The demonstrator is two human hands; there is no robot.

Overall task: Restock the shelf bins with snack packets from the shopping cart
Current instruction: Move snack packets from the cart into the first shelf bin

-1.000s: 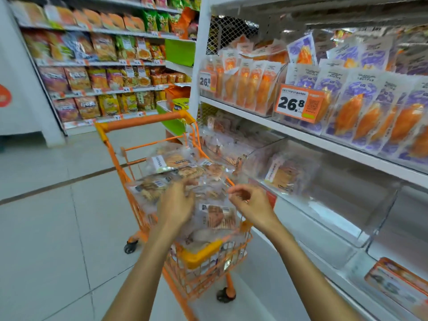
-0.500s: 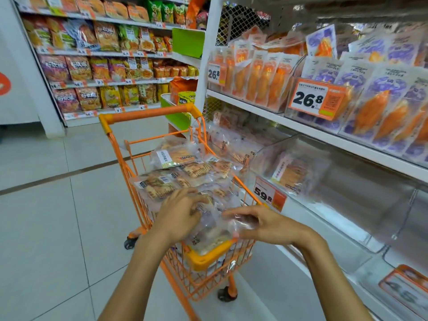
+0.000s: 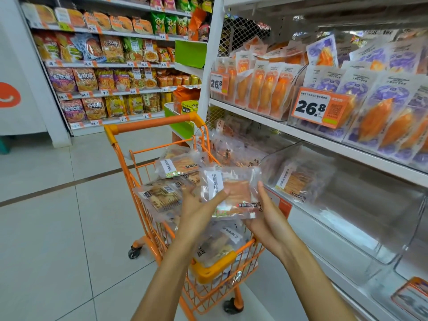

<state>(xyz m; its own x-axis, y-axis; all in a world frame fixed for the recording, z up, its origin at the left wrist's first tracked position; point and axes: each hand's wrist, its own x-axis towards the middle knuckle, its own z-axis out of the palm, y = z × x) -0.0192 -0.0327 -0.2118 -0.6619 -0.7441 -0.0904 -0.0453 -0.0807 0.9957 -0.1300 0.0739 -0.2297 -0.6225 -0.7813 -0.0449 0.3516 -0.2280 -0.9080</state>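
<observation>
Clear-wrapped, a snack packet (image 3: 231,193) sits pinched between our left hand (image 3: 199,212) and right hand (image 3: 266,218), lifted above the near end of the orange shopping cart (image 3: 208,272). We judge the transfer step begun; next we must carry it right into the near-empty shelf bin (image 3: 347,205) beyond.

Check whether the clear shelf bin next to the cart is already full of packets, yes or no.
No: the clear shelf bin holds just a packet or so at its left end, the rest bare.
</observation>
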